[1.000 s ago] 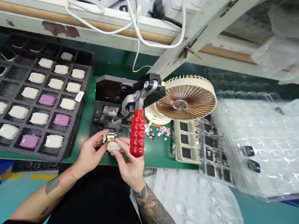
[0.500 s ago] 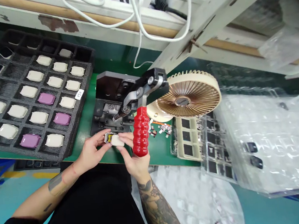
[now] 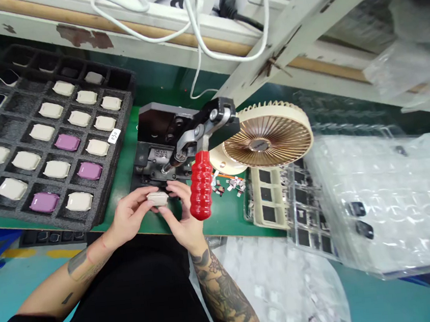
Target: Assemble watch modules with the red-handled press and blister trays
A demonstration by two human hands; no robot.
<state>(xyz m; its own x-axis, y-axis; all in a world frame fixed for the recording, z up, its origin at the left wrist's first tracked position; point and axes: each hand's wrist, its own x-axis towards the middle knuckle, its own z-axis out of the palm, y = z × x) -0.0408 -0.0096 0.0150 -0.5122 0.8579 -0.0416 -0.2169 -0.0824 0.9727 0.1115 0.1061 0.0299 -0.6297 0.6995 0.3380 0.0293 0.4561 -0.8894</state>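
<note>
A small watch case (image 3: 158, 198) with its cream cover on top is held in front of the press. My left hand (image 3: 129, 214) pinches its left end between thumb and fingers. On the other side, the thumb of my right hand (image 3: 186, 220) rests against the near right edge, its fingers curved beyond the case. Just behind both hands stands a black toggle press (image 3: 161, 159), its plunger pointing down. The red press handle (image 3: 201, 185) hangs beside my right fingers and hides part of them.
On the left, a black foam tray (image 3: 102, 203) holds several cream and purple watch pieces. A fan (image 3: 268, 135) stands right of the press, near small loose parts (image 3: 236, 184) and a cream divided box (image 3: 257, 197). Clear plastic trays (image 3: 387, 189) lie at the right. White cables (image 3: 196, 24) hang above.
The cream cover, held beside the open case with yellow showing inside, now lies over it. Both hands have shifted slightly left, and the yellow is hidden.
</note>
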